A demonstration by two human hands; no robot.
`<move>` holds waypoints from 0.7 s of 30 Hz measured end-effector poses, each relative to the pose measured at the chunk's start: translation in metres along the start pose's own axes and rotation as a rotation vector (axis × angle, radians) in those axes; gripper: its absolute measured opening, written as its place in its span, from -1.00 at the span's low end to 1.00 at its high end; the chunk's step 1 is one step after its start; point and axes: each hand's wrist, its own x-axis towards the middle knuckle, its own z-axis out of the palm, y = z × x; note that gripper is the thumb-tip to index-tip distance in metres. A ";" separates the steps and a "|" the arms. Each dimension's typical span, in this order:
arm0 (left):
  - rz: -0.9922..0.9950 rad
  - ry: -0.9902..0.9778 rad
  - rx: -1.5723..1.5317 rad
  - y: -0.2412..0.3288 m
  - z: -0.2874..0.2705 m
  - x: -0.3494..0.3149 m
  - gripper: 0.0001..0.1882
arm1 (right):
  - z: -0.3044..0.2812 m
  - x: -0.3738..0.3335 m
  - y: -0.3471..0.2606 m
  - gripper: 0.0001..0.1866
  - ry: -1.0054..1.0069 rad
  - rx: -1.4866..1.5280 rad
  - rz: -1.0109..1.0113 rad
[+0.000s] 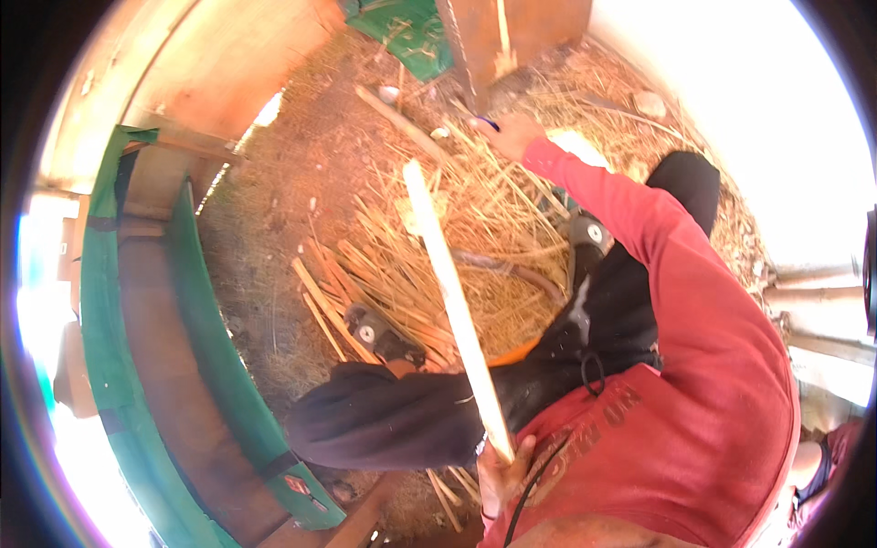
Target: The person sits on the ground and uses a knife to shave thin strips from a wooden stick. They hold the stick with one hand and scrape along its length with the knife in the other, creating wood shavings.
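Note:
A long, pale, peeled wooden stick (449,292) slants up and away from my lap, its far end over the straw and shavings. My left hand (505,470) is wrapped round its near end, close to my red sweater. My right arm reaches far forward, and my right hand (513,137) is closed on a small dark blue piece (488,121), perhaps a handle; its kind is too small to make out. That hand is beside the lower edge of an upright brown board (512,46), well apart from the stick.
Shavings and straw (512,310) cover the ground between my sandalled feet. Several split sticks (320,306) lie by my left foot, and a thicker pole (402,123) farther off. A green-edged bench frame (151,338) stands left. A pale wall rises right; part of another person (808,466) shows there.

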 end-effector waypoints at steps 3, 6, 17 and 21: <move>0.038 0.015 0.038 0.022 0.005 0.004 -0.73 | -0.007 0.001 -0.008 -0.16 -0.097 0.124 -0.058; 0.024 -0.004 -0.042 0.016 0.008 0.007 -0.75 | -0.031 -0.043 -0.060 -0.28 -0.313 0.239 -0.157; -0.078 -0.136 -0.336 -0.011 0.006 0.004 -0.74 | -0.019 -0.078 -0.059 -0.53 -0.144 0.165 -0.681; -0.137 -0.215 -0.379 -0.009 0.006 0.009 -0.73 | -0.006 -0.066 -0.055 -0.39 -0.143 -0.002 -0.354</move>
